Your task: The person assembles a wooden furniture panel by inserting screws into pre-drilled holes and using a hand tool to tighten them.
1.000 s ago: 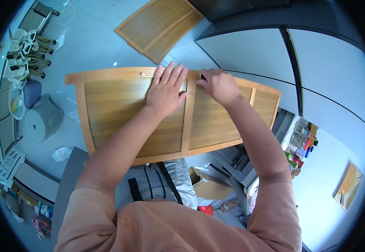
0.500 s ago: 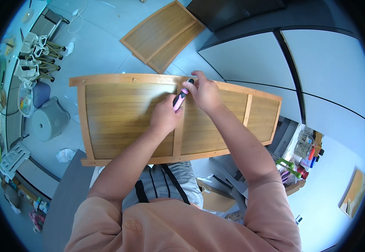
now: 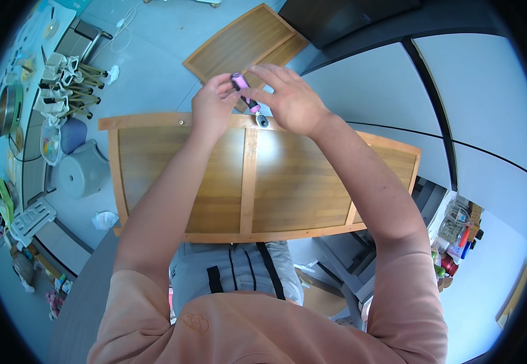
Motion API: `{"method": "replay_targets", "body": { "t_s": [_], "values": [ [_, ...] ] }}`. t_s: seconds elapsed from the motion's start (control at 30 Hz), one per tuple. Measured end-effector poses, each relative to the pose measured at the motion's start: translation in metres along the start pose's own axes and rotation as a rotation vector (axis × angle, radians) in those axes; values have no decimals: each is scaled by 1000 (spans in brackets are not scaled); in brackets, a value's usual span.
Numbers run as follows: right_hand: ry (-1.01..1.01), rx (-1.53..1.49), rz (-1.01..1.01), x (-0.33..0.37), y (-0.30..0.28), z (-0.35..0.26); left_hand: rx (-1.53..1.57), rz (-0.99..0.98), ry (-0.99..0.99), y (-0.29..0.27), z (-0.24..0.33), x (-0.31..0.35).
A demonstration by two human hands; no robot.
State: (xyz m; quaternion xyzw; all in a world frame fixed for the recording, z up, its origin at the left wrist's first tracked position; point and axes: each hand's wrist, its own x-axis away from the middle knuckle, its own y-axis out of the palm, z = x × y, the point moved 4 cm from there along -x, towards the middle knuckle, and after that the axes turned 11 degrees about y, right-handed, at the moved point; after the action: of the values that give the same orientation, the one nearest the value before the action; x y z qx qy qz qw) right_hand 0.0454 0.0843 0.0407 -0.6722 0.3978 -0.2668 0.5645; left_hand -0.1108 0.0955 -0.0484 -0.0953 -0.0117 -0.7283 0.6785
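A ratchet wrench (image 3: 253,104) with a pink and black handle stands on the upper rail of a framed wooden panel (image 3: 248,182), its round metal head low on the rail and its handle pointing away from me. At the handle's left side, the bent fingers of my left hand (image 3: 211,106) close on it near its end. My right hand (image 3: 294,100) is open on the other side, fingers stretched out and the thumb lying against the handle. What the wrench head sits on is hidden. Small metal fittings show along the rail to the left.
Two more framed panels (image 3: 239,39) lie on the floor beyond. White cabinet doors (image 3: 391,91) stand at the right. On the left are a grey plastic stool (image 3: 83,170), folded stools (image 3: 69,85) and a cluttered counter. Small goods crowd a shelf (image 3: 454,236) at lower right.
The wrench handle has swung from pointing toward me to pointing away. Both hands have moved farther out, beyond the rail, and the right hand's fingers have spread. My view has shifted slightly.
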Motion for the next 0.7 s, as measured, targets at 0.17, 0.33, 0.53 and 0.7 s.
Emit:
{"method": "replay_targets", "body": {
  "t_s": [0.17, 0.33, 0.53, 0.7],
  "values": [
    [-41, 163, 14, 13, 3, 30, 184, -335, -73, 47, 10, -13],
    [98, 107, -100, 47, 11, 48, -95, -487, 95, 37, 19, 0],
    [324, -58, -89, 118, 2, 15, -332, -169, 107, -13, 21, 48],
    [97, -253, -176, 134, 17, -35, -349, -76, 289, -28, 7, 66]
  ]
}}
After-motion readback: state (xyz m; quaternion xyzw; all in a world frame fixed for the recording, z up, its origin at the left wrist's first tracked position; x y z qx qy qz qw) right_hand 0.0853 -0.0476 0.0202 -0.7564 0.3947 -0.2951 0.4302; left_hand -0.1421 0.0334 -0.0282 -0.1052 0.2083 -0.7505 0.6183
